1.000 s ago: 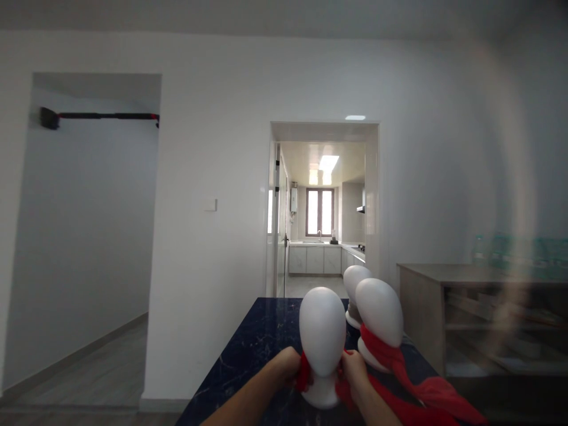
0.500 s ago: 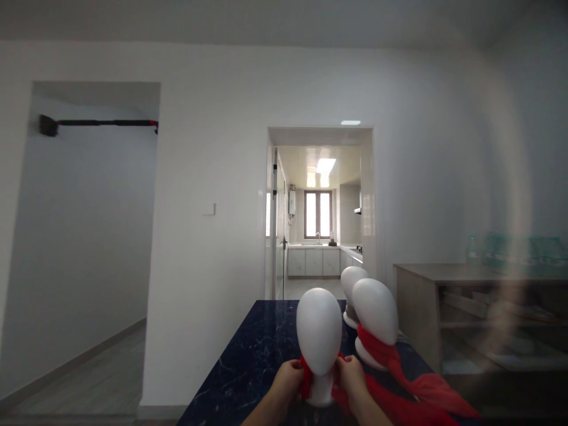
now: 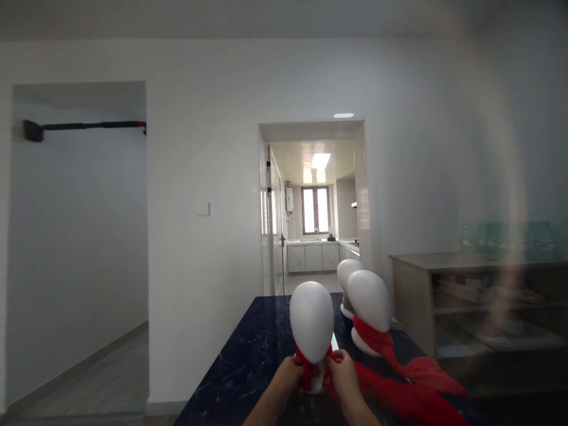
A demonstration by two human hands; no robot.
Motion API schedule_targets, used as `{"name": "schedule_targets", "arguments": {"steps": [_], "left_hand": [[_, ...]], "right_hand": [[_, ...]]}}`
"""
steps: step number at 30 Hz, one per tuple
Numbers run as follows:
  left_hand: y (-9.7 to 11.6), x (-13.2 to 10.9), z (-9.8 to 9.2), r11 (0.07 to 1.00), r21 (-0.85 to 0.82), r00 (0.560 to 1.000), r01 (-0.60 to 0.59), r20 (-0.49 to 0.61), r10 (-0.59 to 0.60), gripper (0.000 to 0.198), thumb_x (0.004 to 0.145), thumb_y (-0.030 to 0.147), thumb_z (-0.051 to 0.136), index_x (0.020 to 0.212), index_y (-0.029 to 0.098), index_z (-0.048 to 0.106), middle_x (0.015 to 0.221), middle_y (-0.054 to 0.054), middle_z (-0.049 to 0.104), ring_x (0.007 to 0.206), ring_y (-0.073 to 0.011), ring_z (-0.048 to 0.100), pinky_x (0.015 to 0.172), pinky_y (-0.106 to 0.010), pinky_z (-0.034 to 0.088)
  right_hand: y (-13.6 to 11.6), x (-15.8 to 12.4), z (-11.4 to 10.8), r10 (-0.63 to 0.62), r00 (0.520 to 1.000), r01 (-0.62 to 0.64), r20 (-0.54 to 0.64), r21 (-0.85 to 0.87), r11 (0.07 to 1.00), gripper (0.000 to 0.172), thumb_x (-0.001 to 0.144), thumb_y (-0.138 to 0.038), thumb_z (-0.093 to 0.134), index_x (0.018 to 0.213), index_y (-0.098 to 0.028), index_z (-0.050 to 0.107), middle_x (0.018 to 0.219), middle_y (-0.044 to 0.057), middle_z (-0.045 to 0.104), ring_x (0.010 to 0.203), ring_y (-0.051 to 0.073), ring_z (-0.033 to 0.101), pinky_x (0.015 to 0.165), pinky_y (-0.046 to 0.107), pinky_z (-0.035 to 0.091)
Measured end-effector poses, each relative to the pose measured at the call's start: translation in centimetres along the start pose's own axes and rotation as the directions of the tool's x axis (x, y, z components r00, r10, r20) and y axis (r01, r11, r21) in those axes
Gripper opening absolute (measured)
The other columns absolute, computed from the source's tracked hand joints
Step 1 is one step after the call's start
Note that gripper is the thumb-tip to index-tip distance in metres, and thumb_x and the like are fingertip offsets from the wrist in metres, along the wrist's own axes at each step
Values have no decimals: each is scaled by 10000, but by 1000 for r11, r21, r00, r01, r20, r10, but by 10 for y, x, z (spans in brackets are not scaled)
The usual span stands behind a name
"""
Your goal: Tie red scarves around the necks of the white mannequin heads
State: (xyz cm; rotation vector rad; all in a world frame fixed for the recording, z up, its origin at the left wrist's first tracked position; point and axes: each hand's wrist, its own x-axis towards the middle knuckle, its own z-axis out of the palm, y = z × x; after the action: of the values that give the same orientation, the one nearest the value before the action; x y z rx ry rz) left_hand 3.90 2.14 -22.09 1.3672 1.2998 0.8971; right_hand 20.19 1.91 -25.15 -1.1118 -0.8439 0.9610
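Both hands, left and right, are gripping the red scarf at the near mannequin head. The head is standing upright, mid-worktop, with bare surface lying to its left and the scarf trailing right.

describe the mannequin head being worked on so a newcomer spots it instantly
Start at the dark blue marble table in front of the kitchen doorway. Three white mannequin heads stand on it; take the nearest head, at the table's near end. Unlike the second head, whose red scarf trails loose, this one has both hands, left hand and right hand, pinching a red scarf at its neck.

home: kitchen through doorway, shelf unit
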Motion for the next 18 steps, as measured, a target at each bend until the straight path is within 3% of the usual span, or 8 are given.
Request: {"name": "schedule_targets", "arguments": {"steps": [5, 9, 14, 18], "left_hand": [[-1, -1, 0, 998, 44, 998, -42, -48, 44, 132, 776, 191, 690, 706, 138, 789, 566, -40, 705, 391, -112, 503, 422, -254, 367], [1, 1, -2, 997, 61, 998, -39, -44, 42, 145, 784, 194, 674, 715, 126, 782, 560, -45, 707, 407, -125, 545, 413, -245, 395], [2, 3, -7, 997, 71, 1000, -18, -2, 18, 191, 799, 185, 643, 878, 133, 809, 675, -62, 773, 461, -147, 624, 413, -236, 410], [5, 2, -12, 997, 83, 998, 4, 54, -8, 151, 785, 231, 707, 840, 129, 804, 652, -73, 762, 465, -155, 632, 418, -233, 416]], "right_hand": [[-10, -22, 3, -73, 997, 74, 9, -147, 986, 340, 675, -475, 738, 877, -236, 607, 783, 60, 771, 784, 286, 741, 685, 343, 526], [-14, -45, 5, -80, 996, 68, -49, -206, 976, 367, 667, -460, 759, 916, -259, 579, 832, 60, 783, 806, 294, 747, 716, 354, 528], [2, -56, 1, -41, 990, 14, -136, -197, 980, 400, 615, -465, 783, 855, -276, 525, 766, 35, 753, 767, 289, 733, 726, 361, 537], [19, -48, 8, -11, 990, -10, -137, -148, 989, 399, 588, -432, 775, 887, -261, 573, 936, 94, 795, 961, 326, 754, 814, 365, 563]]}}
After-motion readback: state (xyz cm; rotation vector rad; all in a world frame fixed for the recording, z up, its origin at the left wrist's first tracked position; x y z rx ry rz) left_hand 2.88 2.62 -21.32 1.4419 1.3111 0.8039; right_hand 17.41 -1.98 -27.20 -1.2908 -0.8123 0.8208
